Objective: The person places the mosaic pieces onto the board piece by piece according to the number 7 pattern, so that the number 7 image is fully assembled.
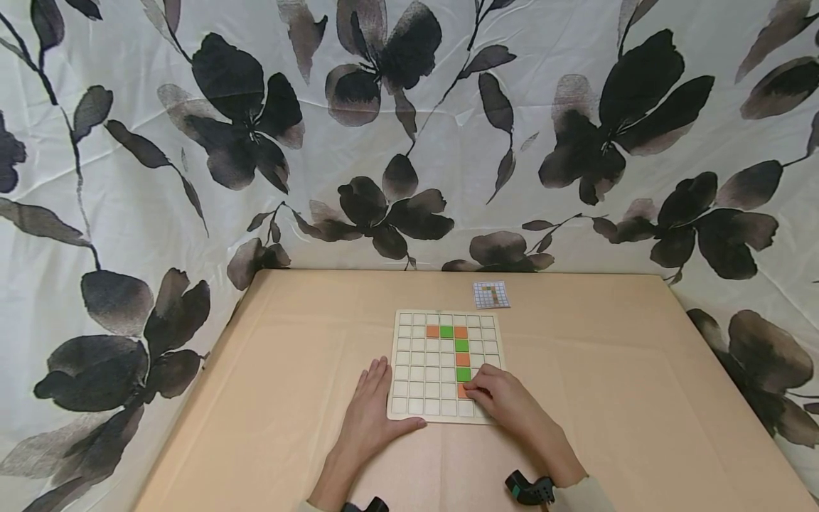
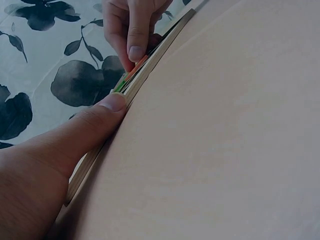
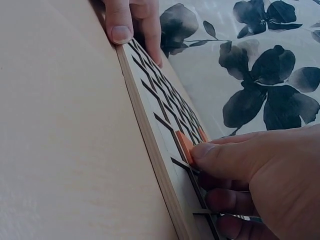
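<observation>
A square wooden grid board (image 1: pixel 416 391) lies on the table, with several orange and green square tiles (image 1: pixel 446 331) set in it. They form a short row near the far side and a column running toward me. My right hand (image 1: pixel 515 402) pinches an orange tile (image 3: pixel 184 146) between thumb and fingers at the column's near end; in the right wrist view this tile stands slightly proud of the grid. My left hand (image 1: pixel 371 412) rests along the board's left side with straight fingers, its thumb (image 2: pixel 112 102) touching the near edge.
A small card (image 1: pixel 491 294) with a printed, coloured grid pattern lies beyond the board, close to the far edge of the table (image 1: pixel 288 377). White cloth (image 1: pixel 512 163) with dark flowers hangs behind the table and shows at both sides.
</observation>
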### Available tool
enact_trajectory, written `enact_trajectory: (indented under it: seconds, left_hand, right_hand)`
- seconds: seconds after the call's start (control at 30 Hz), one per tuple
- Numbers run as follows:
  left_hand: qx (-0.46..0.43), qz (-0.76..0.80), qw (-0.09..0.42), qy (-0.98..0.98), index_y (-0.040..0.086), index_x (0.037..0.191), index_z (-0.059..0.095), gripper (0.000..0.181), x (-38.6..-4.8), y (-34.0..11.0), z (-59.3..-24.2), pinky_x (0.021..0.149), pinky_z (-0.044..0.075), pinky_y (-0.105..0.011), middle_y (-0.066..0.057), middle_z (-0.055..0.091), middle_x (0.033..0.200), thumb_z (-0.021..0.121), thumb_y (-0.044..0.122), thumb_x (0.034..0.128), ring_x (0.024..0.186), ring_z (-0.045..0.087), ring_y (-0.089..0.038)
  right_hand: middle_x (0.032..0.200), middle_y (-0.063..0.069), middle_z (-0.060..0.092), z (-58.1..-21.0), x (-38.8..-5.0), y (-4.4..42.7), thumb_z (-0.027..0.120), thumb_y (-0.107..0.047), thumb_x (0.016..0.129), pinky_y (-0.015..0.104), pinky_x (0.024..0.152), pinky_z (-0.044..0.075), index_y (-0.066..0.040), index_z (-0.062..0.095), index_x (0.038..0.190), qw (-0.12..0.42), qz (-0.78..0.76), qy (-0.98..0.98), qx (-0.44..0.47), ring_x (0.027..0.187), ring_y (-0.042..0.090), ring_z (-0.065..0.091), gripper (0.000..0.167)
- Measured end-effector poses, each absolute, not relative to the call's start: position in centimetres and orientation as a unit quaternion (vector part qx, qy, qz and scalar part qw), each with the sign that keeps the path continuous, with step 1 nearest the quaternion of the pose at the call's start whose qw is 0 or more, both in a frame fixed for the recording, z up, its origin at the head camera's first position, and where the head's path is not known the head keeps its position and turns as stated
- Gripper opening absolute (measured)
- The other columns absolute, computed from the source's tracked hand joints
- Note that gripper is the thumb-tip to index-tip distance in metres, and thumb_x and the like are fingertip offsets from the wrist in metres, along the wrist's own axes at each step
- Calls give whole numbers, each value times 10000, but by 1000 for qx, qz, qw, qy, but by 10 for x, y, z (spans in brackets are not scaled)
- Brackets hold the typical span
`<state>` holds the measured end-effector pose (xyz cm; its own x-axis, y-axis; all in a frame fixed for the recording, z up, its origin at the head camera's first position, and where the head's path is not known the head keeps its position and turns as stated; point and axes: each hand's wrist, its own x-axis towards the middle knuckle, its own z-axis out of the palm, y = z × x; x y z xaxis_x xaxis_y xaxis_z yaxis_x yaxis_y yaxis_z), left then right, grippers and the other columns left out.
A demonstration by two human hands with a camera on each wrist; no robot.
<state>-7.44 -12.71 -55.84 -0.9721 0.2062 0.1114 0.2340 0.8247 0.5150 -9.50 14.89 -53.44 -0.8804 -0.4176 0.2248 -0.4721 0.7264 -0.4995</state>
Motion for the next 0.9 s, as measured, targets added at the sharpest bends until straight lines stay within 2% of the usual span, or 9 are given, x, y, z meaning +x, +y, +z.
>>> enact_trajectory:
  seconds: [0.47, 0.9]
  left_hand:
    - [-113, -275, 20, -955, -31, 1519, 375, 1259, -74, -129, -560, 1310, 195, -421, -162, 320, 1631, 754, 780, 634, 1550, 236, -297]
    - [-113, -294, 14, -949, -26, 1525, 366, 1248, -74, -129, -563, 1322, 151, -398, -160, 306, 1637, 760, 766, 645, 1559, 210, -282]
  right_hand:
    - [855, -100, 622, -534, -92, 146, 745, -147, 891, 233, 698, 560, -125, 777, 909, 39, 276, -932, 231, 761, 0, 528, 44]
    - [891, -96, 649, -537, -91, 146, 749, -132, 890, 250, 743, 598, -123, 756, 944, 42, 285, -931, 226, 809, 26, 585, 54]
